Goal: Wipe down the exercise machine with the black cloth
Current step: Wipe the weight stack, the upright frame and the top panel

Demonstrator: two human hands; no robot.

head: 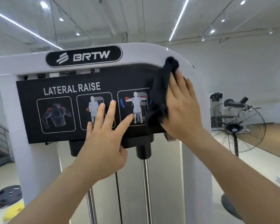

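One head-worn wide-angle view only. Faces forward and slightly up, square-on to the black rectangular instruction placard (111, 84) reading LATERAL RAISE, under the white arched metal machine frame (144, 52). Very near, with placard and frame filling the middle. Left hand (103, 143) and right hand (183, 109) reach up to the placard, forearms entering from the bottom edge. White ceiling with long strip lights (180, 16) across the top. Round wire-caged standing fan (236, 125) at far right, black round weight plate (6, 196) at lower left. Wide-angle bowing of straight lines toward the edges.
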